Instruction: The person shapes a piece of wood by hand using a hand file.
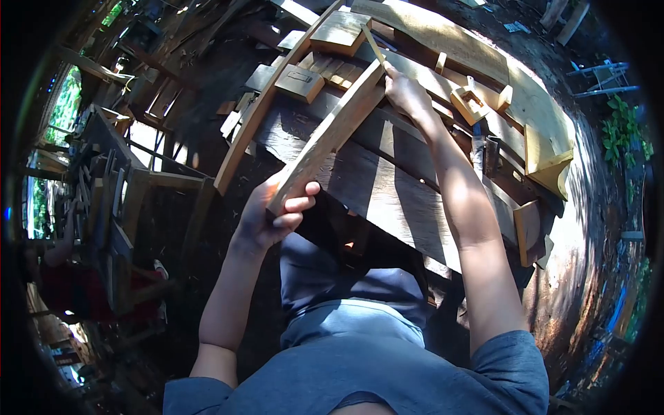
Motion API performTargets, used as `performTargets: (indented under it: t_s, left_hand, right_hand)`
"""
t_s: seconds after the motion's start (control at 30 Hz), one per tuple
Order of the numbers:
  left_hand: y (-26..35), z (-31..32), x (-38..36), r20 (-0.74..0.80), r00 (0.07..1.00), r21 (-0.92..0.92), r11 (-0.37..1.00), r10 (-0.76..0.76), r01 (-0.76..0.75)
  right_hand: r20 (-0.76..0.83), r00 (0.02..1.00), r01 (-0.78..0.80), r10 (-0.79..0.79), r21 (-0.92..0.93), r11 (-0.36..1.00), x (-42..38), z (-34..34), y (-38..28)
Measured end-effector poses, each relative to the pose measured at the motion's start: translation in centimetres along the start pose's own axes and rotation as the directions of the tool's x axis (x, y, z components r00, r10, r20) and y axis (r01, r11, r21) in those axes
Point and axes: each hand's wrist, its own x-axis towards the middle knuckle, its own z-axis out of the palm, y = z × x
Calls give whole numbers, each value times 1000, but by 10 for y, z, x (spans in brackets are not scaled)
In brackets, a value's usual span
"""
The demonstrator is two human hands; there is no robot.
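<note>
My left hand (280, 207) is wrapped round the near end of a long wooden board (330, 138), which slants up and away over the workbench (387, 197). Beside the board's far end, my right hand (409, 95) is closed on a thin wooden strip (374, 45) that points up and to the left. Part of the strip is hidden by the fingers. Left of the board lie a wooden block (300, 83) with a mark drawn on its face and a larger block (340, 32).
A long curved wooden piece (256, 114) runs along the bench's left side. A small wooden frame (470, 104) and angled wood pieces (545, 162) sit to the right. Stacked timber (104, 180) stands at far left, with a person in red (86, 290) near it.
</note>
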Motion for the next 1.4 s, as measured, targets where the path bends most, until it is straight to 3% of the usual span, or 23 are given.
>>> performTargets:
  t_s: [0.07, 0.2, 0.27, 0.3, 0.33, 0.37, 0.43, 0.47, 0.53, 0.6, 0.67, 0.7, 0.8, 0.83, 0.93, 1.0, 1.07, 1.1, 1.13, 1.2, 1.3, 1.33, 1.4]
  left_hand:
    - [-15, 11, -10, -295, 936, -63, 974, 191, -219]
    - [-12, -23, -17, 28, 993, -260, 960, 113, -102]
    - [-15, -14, -12, -47, 991, 26, 992, 125, -124]
    - [-19, -4, -11, -154, 979, 89, 989, 132, -120]
    - [-23, -4, -13, -165, 978, 76, 990, 126, -114]
    - [-27, -6, -13, -228, 958, 175, 975, 174, -135]
    - [-33, -25, -11, -151, 960, 207, 957, 236, -203]
    - [-30, -16, -10, -111, 972, 238, 955, 208, -177]
    - [-27, -11, -11, -178, 971, 380, 921, 160, -82]
    - [-32, 0, -8, -200, 967, 383, 921, 157, -70]
    - [-33, -1, -7, -270, 950, 386, 921, 159, -45]
    - [-33, 0, -7, -279, 947, 388, 921, 157, -38]
    - [-38, 5, -6, -305, 924, 461, 885, 229, -67]
    - [-39, 2, -7, -340, 907, 429, 899, 249, -86]
    - [-43, 9, -6, -313, 898, 475, 870, 308, -133]
    - [-41, 0, -9, -291, 924, 493, 866, 247, -77]
    - [-44, 6, -6, -334, 913, 521, 853, 235, -29]
    - [-45, 6, -5, -321, 916, 526, 850, 241, -39]
    - [-45, 5, -5, -317, 925, 461, 886, 212, -45]
    - [-42, 7, -6, -306, 933, 402, 914, 189, -53]
    - [-44, 2, -7, -327, 913, 491, 869, 244, -57]
    - [-44, -5, -7, -335, 911, 484, 873, 242, -54]
    - [-46, -17, -8, -456, 868, 411, 912, 198, 7]
  right_hand:
    - [-42, 998, -37, 40, 73, 997, -1, -1, -3]
    - [107, 992, -83, 59, 230, 970, -42, -18, -30]
    - [180, 984, -36, -2, 208, 977, -97, -31, -65]
    - [76, 986, 144, -146, 34, 989, -134, -23, -78]
    - [-49, 951, 299, -304, 383, 874, -172, -21, -87]
    - [-91, 902, 430, -422, 290, 855, -214, -32, -103]
    - [214, 836, 431, -505, 312, 847, -265, -49, -119]
    - [268, 840, 396, -471, 291, 871, -268, -57, -120]
    - [-67, 914, 396, -401, 370, 841, -238, -27, -96]
    - [184, 982, -18, -33, 268, 963, -184, -49, -87]
    - [33, 999, 14, -27, 359, 933, -148, -11, -53]
    - [181, 982, -107, 50, 322, 941, -152, -34, -72]
    - [-161, 918, 396, -363, 310, 864, -220, -25, -96]
    - [-105, 908, 414, -406, 364, 834, -248, -32, -109]
    - [56, 899, 406, -433, 263, 875, -282, -43, -120]
    - [-151, 925, 379, -348, 395, 837, -251, -22, -102]
    - [-17, 991, 123, -133, 513, 849, -196, -30, -88]
    - [-90, 992, 110, -88, 278, 954, -171, -19, -77]
    - [61, 998, -39, 19, 347, 937, -155, -29, -79]
    - [30, 999, 18, -35, 435, 900, -160, -30, -83]
    - [-181, 912, 411, -369, 402, 818, -232, -30, -113]
    - [132, 893, 383, -430, 279, 881, -256, -44, -118]
    - [193, 874, 377, -447, 312, 872, -262, -55, -119]
